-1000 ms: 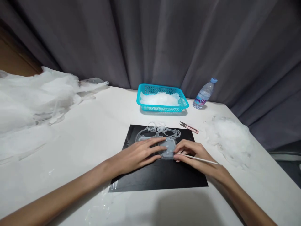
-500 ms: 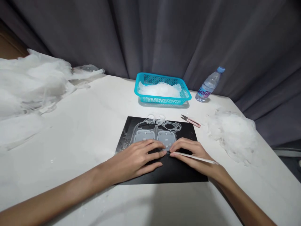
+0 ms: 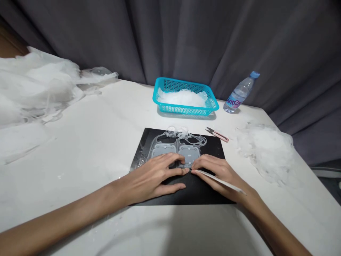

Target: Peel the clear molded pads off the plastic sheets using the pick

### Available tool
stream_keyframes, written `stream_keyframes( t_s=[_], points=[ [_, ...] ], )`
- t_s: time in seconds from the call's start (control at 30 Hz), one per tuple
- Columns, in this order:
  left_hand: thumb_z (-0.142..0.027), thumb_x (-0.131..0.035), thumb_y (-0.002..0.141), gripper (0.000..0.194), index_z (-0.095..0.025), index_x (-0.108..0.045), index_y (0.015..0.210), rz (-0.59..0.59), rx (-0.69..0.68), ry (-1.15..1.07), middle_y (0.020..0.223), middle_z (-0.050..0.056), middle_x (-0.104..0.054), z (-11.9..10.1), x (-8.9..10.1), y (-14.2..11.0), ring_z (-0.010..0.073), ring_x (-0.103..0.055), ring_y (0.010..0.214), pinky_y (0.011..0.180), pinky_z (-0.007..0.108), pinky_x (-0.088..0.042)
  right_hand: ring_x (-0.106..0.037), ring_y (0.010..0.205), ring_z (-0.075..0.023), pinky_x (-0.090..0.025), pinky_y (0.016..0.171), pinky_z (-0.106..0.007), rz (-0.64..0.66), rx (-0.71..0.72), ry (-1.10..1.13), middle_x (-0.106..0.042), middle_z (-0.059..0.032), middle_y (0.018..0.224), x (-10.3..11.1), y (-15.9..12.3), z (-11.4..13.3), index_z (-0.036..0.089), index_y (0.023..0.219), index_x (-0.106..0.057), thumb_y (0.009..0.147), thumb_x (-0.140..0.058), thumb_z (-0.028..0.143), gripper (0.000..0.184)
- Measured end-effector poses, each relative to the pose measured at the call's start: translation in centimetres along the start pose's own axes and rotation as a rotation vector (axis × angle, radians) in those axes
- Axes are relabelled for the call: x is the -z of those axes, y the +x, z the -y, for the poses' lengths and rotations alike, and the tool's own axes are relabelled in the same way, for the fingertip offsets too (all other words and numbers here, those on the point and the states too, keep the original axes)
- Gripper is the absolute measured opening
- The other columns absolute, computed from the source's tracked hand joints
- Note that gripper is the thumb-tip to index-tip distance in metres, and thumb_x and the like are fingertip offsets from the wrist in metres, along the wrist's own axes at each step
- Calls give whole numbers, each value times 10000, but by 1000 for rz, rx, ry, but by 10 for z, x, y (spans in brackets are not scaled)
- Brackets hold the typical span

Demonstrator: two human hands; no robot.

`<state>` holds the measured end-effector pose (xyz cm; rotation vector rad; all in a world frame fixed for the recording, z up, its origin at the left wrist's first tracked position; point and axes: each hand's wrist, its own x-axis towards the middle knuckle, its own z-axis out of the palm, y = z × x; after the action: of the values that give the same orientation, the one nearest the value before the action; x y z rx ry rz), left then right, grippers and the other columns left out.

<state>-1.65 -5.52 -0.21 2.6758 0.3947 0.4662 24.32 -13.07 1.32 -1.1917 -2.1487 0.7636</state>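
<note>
A translucent moulded piece (image 3: 189, 153) with two rounded square panels and loose looping strips lies on a black mat (image 3: 170, 196). Across the lower left of the piece rests my left hand (image 3: 157, 175), fingers spread, its fingertips at the lower edge of the right panel. My right hand (image 3: 217, 172) is closed in a pinch around a thin white stick-like tool (image 3: 222, 182), whose back end points toward the wrist. The tool's tip is at that same lower edge, close to my left fingertips, and is hidden by my fingers.
Pink-handled thread snips (image 3: 217, 134) lie at the mat's upper right corner. Behind are a turquoise basket (image 3: 186, 111) holding white translucent pieces and a water bottle (image 3: 238, 96). Heaps of similar material lie to the left (image 3: 48, 85) and right (image 3: 269, 153).
Both hands have moved down from the right panel's side and face to its lower edge, uncovering more of both panels. My left index finger has curled. The camera view has shifted slightly.
</note>
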Motion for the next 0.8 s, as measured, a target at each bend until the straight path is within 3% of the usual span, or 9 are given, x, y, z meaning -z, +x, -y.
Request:
stream_keyframes(
  t_s=[0.13, 0.2, 0.3, 0.4, 0.63, 0.8],
  points=[
    [-437, -628, 1024, 356, -234, -700, 1307, 15, 36, -22, 1294, 129, -627, -1, -3, -2, 283, -668, 1178, 1023, 411, -557, -688, 953, -194, -528, 875, -317, -13, 2, -12, -714, -62, 1027, 3, -5, 1, 219, 1043, -650, 1067, -551, 210, 102],
    [-447, -635, 1018, 383, -248, -679, 1342, 15, 61, -40, 1353, 142, -587, -2, -5, -4, 302, -625, 1261, 1035, 422, -559, -692, 968, -185, -530, 893, -306, -27, -10, 40, -716, -56, 1039, 3, -7, 1, 223, 1054, -654, 1063, -566, 215, 89],
    [-448, -659, 1004, 389, -292, -669, 1360, 1, 93, -67, 1549, 145, -452, -1, -7, -7, 359, -434, 1485, 1150, 491, -492, -693, 991, -175, -527, 922, -297, -34, -32, 76, -717, -48, 1047, 2, -6, 0, 224, 1047, -661, 1057, -588, 226, 74],
    [-445, -668, 999, 409, -311, -656, 1385, 7, 111, -79, 1678, 125, -314, -1, -8, -8, 387, -298, 1572, 1218, 542, -422, -688, 1002, -175, -527, 931, -306, -34, -23, 59, -716, -52, 1052, 1, -4, 0, 220, 1051, -659, 1056, -592, 227, 68],
    [-456, -640, 1011, 424, -286, -647, 1400, 5, 111, -51, 1731, 139, -213, -3, -10, -10, 392, -220, 1605, 1236, 571, -391, -690, 959, -188, -557, 888, -326, -55, 104, -109, -731, -74, 1014, -4, -1, -1, 197, 1068, -640, 1062, -567, 189, 74],
    [-527, -648, 986, 462, -271, -673, 1370, 38, 138, -40, 1773, 133, -50, -4, -9, -10, 411, -160, 1616, 1242, 579, -368, -695, 907, -193, -572, 833, -324, -76, 226, -333, -740, -86, 997, -12, -1, -8, 183, 1062, -633, 1082, -518, 197, 117]
  ],
)
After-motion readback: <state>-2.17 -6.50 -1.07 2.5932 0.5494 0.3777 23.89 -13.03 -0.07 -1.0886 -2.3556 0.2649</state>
